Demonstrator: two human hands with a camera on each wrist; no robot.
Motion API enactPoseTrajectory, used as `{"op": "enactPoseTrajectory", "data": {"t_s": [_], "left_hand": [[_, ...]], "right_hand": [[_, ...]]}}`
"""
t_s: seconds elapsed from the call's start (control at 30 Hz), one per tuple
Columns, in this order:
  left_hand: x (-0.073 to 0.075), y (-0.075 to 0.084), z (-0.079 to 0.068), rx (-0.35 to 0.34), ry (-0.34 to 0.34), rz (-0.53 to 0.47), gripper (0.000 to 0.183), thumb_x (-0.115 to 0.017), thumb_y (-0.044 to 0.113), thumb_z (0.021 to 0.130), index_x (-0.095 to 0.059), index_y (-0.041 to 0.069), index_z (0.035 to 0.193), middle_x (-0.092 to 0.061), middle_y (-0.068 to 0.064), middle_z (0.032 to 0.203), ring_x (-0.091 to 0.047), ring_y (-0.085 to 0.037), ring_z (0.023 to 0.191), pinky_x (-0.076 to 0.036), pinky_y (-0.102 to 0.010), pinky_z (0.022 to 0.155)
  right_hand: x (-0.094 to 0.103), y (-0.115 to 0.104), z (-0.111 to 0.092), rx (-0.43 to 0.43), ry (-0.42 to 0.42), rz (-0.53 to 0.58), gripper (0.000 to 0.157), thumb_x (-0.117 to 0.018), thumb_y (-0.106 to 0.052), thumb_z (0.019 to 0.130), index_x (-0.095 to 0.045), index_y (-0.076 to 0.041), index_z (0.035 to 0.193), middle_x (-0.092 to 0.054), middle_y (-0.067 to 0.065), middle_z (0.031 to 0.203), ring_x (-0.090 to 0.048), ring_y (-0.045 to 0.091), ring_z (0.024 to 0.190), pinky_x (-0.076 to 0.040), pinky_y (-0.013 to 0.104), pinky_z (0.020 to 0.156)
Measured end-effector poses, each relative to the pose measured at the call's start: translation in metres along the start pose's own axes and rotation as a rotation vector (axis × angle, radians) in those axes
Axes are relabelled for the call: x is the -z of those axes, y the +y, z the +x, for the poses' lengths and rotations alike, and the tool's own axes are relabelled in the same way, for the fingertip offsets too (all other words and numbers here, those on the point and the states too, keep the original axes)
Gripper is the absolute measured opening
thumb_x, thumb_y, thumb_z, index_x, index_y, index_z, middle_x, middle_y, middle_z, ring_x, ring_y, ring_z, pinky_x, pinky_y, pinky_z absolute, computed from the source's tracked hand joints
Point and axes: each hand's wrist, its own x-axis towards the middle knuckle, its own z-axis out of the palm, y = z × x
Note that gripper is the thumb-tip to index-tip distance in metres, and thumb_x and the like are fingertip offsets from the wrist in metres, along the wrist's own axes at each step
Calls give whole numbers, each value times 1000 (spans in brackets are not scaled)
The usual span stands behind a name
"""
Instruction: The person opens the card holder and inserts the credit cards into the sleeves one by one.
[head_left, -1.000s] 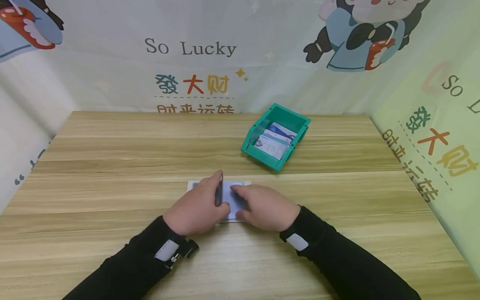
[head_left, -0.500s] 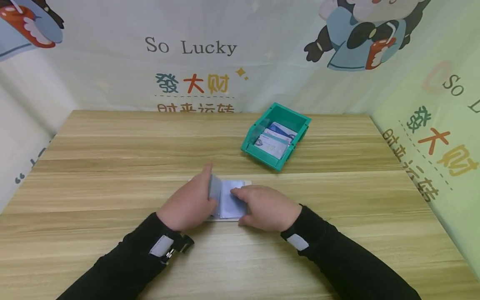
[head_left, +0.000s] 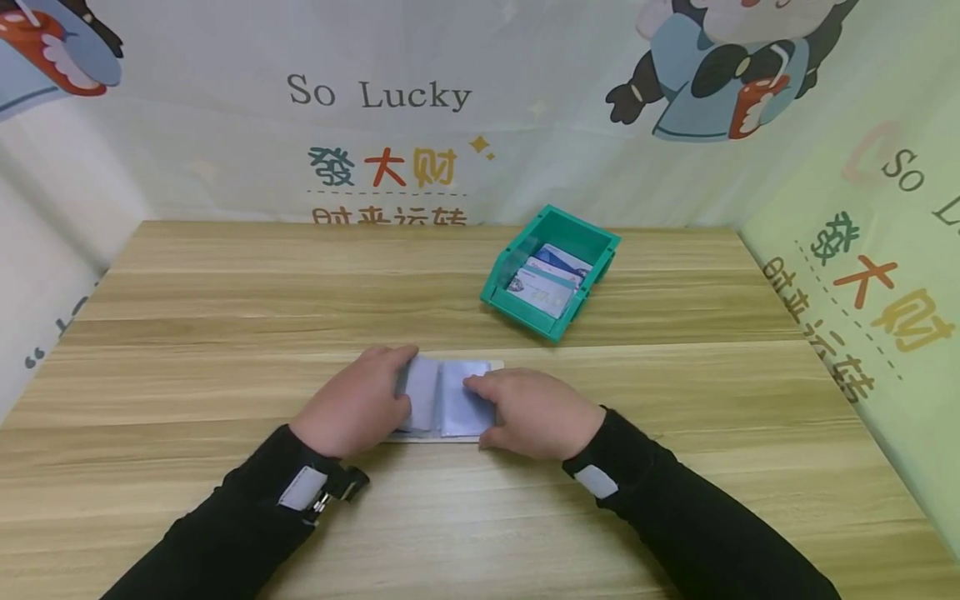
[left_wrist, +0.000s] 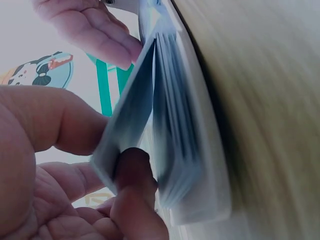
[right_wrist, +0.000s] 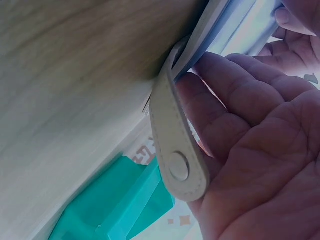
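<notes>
Midway between the left and right edges of the brown wooden tabletop, a flat, cream card book lies open. One thin, pale plastic page stood up a second ago; now it leans left, so it looks almost turned. The left hand has its grip pinched on that page. The right hand touches the book, grip apart. Nearer the far edge sits a green plastic box of cards.

In the head view, left fingers partly hide the card holder.
</notes>
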Motion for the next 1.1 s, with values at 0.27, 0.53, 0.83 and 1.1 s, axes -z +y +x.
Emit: {"op": "enactPoseTrajectory", "data": {"t_s": [0.27, 0.53, 0.83, 1.1], "left_hand": [[4, -6, -2, 5, 3, 46, 56, -58, 9, 81, -45, -3, 134, -47, -25, 127, -50, -28, 103, -46, -49, 87], [4, -9, -3, 18, 6, 64, 54, -61, 11, 80, -49, -3, 131, -46, -25, 125, -52, -29, 99, -48, -49, 84], [4, -10, -2, -39, 19, 108, 54, -67, 15, 75, -56, -3, 125, -51, -20, 124, -50, -29, 103, -46, -47, 87], [3, -8, -2, -60, -51, 105, 72, -76, 33, 71, -52, 3, 131, -49, -15, 130, -47, -30, 107, -43, -49, 90]], "right_hand": [[0, 2, 1, -10, 5, 3, 64, -72, -34, 82, -49, -7, 135, -57, 7, 126, -50, 11, 107, -43, 33, 94], [1, 0, 2, -21, 3, -4, 62, -72, -34, 82, -51, -8, 134, -58, 6, 126, -51, 11, 106, -43, 34, 94], [7, 3, 1, -81, -13, -14, 58, -72, -34, 82, -54, -10, 132, -60, 4, 122, -54, 12, 101, -45, 34, 91], [12, 13, 1, -135, 4, 17, 51, -70, -35, 83, -59, -11, 126, -64, 1, 114, -55, 8, 93, -47, 31, 86]]}}
